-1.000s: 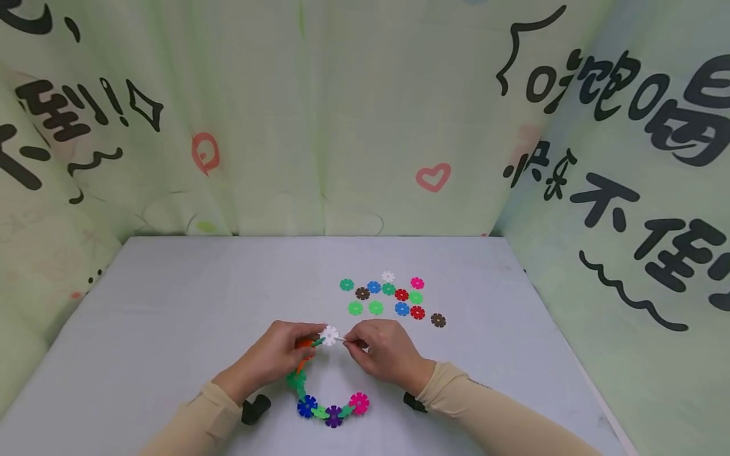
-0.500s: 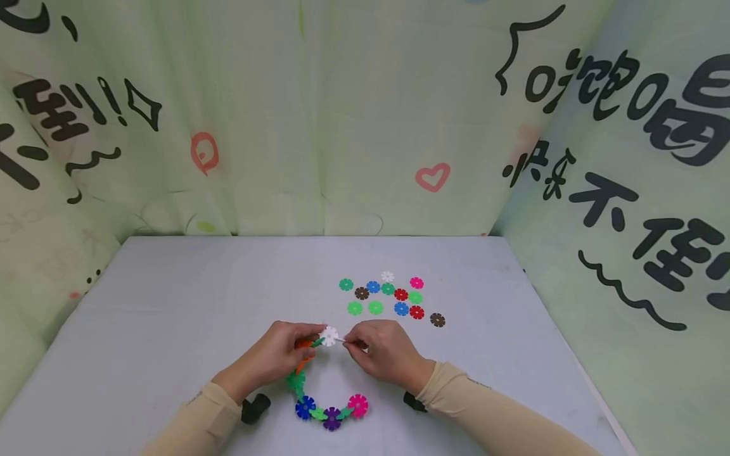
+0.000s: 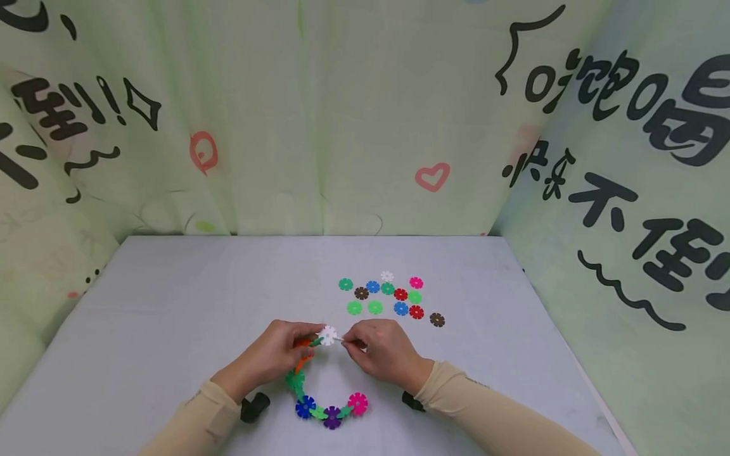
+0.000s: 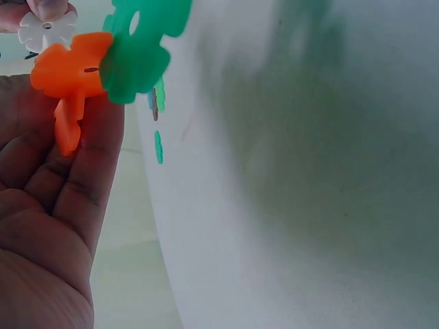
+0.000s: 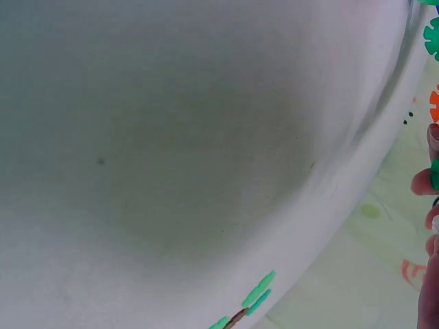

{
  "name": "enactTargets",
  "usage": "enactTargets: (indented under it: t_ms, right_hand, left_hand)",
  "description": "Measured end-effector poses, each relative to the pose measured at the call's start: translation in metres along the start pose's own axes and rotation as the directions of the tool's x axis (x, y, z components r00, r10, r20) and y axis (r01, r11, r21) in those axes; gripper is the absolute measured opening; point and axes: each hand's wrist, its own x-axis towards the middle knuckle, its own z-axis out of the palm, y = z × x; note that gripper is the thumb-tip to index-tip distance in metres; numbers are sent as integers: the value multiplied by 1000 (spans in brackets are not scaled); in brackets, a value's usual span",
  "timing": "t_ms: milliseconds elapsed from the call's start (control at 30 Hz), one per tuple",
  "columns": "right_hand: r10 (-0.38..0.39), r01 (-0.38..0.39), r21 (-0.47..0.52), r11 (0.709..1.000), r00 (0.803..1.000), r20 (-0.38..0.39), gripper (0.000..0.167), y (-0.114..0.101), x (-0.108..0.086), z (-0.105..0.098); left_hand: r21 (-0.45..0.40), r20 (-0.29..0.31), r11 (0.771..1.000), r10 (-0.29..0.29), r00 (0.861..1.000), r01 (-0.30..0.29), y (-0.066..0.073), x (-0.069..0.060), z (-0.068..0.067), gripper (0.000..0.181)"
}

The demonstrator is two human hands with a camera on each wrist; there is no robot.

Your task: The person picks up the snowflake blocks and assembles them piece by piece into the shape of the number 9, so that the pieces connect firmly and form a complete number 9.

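A curved chain of slotted plastic snowflake discs hangs from my left hand [image 3: 270,358], which pinches it near orange discs [image 4: 72,68]. Below them run green discs [image 3: 294,381], a dark blue disc [image 3: 305,406], a purple disc [image 3: 332,417] and, at the end, a pink disc [image 3: 357,403]. At the upper end a white disc [image 3: 327,335] faces the head camera. Thumb and fingers of my right hand [image 3: 390,354] pinch a thin white piece [image 3: 338,339], seen edge-on, against that white disc. How deep its slot sits is too small to tell.
Loose discs in several colours lie on the white table [image 3: 188,304] beyond my hands, among them a red disc [image 3: 416,312] and a brown disc [image 3: 437,320]. Black objects [image 3: 255,407] show beneath my left wrist and by my right wrist. A printed curtain [image 3: 365,126] encloses the table.
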Motion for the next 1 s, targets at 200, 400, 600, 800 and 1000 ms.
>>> enactTargets:
  t_ms: [200, 400, 600, 800, 1000]
  right_hand:
    - [3, -3, 1, 1000, 1000, 0, 23, 0, 0, 0]
    - [-2, 2, 8, 1000, 1000, -12, 23, 0, 0, 1]
    - [8, -8, -7, 1000, 1000, 6, 24, 0, 2, 1]
    - [9, -9, 0, 1000, 1000, 0, 23, -1, 3, 3]
    - [2, -2, -11, 1000, 1000, 0, 23, -1, 3, 3]
  left_hand:
    - [-2, 4, 1000, 5, 1000, -5, 1, 0, 0, 43]
    - [24, -14, 1000, 1, 1000, -1, 0, 0, 1, 45]
    - [66, -36, 998, -2, 999, 4, -1, -2, 0, 45]
    - [75, -54, 997, -4, 999, 8, -2, -2, 0, 45]
    - [67, -40, 998, 7, 999, -4, 0, 0, 0, 45]
